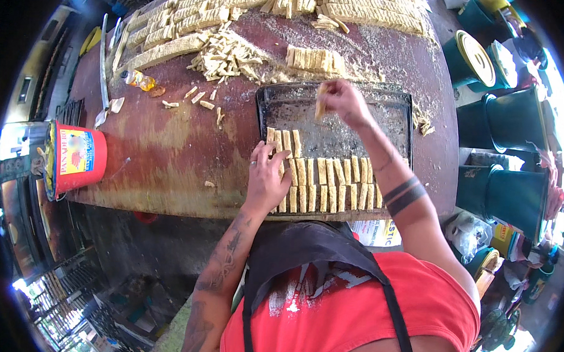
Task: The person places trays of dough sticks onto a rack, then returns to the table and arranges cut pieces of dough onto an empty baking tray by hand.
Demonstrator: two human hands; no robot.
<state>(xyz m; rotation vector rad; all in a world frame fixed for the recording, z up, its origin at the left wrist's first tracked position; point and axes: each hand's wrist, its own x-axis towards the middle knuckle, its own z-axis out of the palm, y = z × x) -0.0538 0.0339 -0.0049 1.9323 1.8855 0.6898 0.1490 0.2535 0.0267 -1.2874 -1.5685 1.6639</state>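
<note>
A dark baking tray lies on the table in front of me. Along its near side run two rows of pale dough sticks, with a short third row beginning at the left. My right hand is above the far half of the tray, closed on a dough stick that hangs down from the fingertips. At the tray's left edge rests my left hand, its fingers apart and touching the sticks at the row ends. Part of the rows lies hidden under this hand and my right forearm.
Beyond the tray sit a cut block of sticks, a loose heap and long rows of dough. A small bottle lies on the left near a red bucket. Green bins line the right side.
</note>
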